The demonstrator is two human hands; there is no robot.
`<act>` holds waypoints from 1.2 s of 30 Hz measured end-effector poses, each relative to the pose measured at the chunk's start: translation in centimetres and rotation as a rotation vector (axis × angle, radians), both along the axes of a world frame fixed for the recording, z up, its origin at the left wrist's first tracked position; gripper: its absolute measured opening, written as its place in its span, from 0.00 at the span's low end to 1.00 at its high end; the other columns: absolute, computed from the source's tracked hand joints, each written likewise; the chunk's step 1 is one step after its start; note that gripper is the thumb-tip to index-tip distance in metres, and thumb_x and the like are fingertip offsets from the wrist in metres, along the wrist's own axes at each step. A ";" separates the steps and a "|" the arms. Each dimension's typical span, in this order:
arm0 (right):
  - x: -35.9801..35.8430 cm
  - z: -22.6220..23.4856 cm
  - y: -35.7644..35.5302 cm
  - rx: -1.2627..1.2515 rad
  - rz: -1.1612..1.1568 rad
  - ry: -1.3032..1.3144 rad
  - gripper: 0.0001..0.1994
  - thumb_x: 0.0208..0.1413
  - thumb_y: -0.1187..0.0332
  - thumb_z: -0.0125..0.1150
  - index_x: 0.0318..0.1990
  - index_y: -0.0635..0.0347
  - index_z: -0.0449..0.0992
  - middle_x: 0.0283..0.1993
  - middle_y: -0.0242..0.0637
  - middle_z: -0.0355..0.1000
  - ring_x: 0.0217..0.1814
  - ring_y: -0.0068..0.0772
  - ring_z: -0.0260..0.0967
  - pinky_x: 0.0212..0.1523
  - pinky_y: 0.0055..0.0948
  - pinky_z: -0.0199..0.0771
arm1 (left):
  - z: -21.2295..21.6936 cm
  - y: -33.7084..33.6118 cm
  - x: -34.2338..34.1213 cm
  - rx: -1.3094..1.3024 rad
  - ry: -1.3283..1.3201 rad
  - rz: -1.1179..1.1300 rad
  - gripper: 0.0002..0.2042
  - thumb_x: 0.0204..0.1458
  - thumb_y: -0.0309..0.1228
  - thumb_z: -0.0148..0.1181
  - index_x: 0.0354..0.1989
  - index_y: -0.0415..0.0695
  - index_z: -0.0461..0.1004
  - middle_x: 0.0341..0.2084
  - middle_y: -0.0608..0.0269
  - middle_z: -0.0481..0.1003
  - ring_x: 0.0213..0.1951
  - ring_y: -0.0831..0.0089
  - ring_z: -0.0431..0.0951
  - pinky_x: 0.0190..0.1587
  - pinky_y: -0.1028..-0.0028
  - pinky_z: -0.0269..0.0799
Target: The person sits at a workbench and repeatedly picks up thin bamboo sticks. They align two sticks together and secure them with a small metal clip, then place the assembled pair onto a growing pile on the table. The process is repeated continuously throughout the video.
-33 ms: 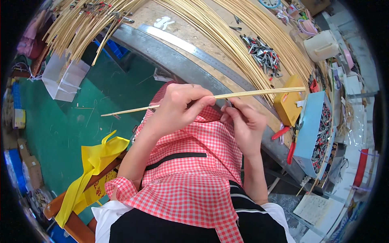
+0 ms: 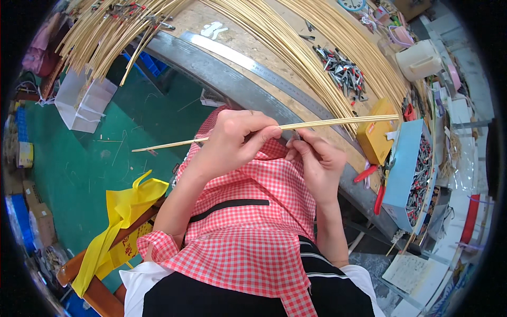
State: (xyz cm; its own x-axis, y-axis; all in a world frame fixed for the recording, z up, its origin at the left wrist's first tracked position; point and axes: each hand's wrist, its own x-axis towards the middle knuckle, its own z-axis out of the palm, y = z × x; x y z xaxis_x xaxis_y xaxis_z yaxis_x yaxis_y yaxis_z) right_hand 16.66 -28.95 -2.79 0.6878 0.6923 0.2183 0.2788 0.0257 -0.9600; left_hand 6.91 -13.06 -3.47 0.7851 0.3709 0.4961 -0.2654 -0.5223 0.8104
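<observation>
My left hand is closed around a thin bundle of pale bamboo sticks. The sticks slant across in front of me, their right end reaching over the bench and their left end over the floor. Just below them, my right hand has thumb and fingers pinched together. Something small and greyish shows at those fingertips, too small and partly covered to name. A red-and-white checked apron lies beneath both hands.
Long bamboo strips cover the bench, alongside a steel ruler and a pile of small clips. To the right stand a yellow box, red-handled pliers and a blue box of clips. A yellow cloth drapes a chair.
My right hand has shifted slightly to the left, its fingertips a little closer to my left hand. The left hand and the bamboo sticks stay almost in place.
</observation>
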 end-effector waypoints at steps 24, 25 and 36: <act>1.9 1.2 -2.3 0.307 -0.019 0.099 0.05 0.51 0.80 0.58 0.36 0.69 0.77 0.29 0.37 0.72 0.23 0.21 0.65 0.22 0.18 0.65 | 0.1 0.3 0.0 -0.091 0.116 -0.273 0.07 0.51 0.27 0.57 0.34 0.36 0.77 0.26 0.56 0.77 0.28 0.69 0.77 0.31 0.75 0.71; 2.1 1.7 -2.4 0.314 -0.081 0.106 0.04 0.52 0.80 0.58 0.34 0.68 0.77 0.28 0.37 0.72 0.21 0.21 0.65 0.20 0.18 0.64 | -0.1 0.9 0.1 -0.093 0.012 -0.250 0.09 0.52 0.27 0.56 0.37 0.36 0.76 0.31 0.56 0.77 0.33 0.67 0.78 0.36 0.74 0.72; 14.8 4.6 -16.0 0.817 -0.140 0.442 0.09 0.61 0.68 0.50 0.39 0.67 0.68 0.28 0.34 0.63 0.20 0.20 0.55 0.19 0.17 0.57 | 1.2 12.7 -10.3 -0.027 0.030 0.505 0.10 0.58 0.27 0.51 0.39 0.35 0.77 0.36 0.61 0.77 0.40 0.75 0.74 0.46 0.79 0.66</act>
State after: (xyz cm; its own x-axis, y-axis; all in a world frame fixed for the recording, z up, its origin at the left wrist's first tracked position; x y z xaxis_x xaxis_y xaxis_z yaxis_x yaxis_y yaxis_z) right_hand 31.41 -45.00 1.81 0.8900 0.3444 0.2988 -0.0555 0.7322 -0.6789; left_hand -3.42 -0.40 -2.30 0.5182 0.7204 0.4609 0.0390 -0.5583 0.8287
